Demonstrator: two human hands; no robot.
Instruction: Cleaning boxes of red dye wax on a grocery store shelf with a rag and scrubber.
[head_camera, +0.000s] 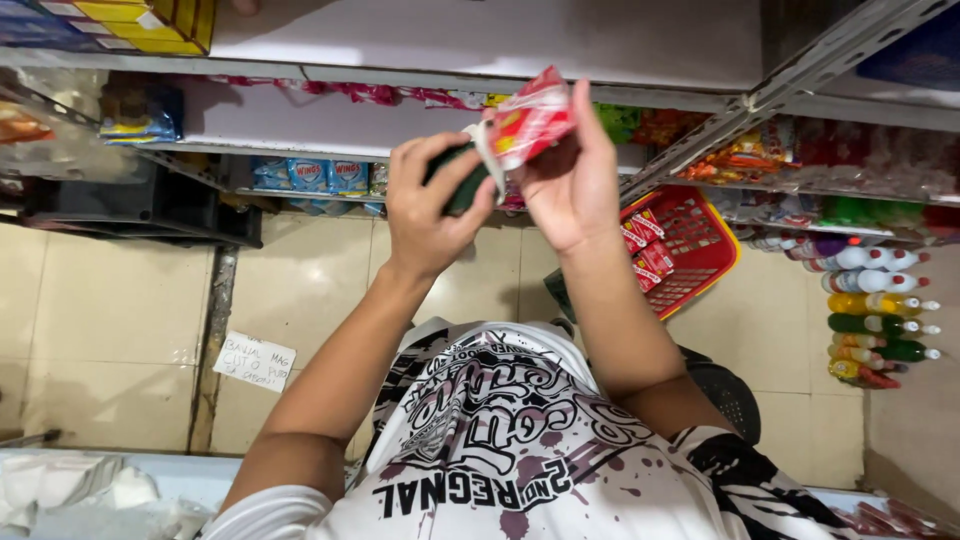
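Note:
My left hand (432, 205) is closed around a dark green object (462, 186), raised in front of the white shelves. My right hand (572, 180) grips a red and white plastic packet (530, 120) next to it. The packet's white edge touches the green object, and the two hands almost meet. What the green object is cannot be told, since most of it is hidden in my fingers.
A red shopping basket (700, 250) with red packets stands on the tiled floor to the right. Coloured bottles (880, 310) line the right side. White shelves (330, 120) hold blue sachets and snacks. A paper note (254, 361) lies on the floor.

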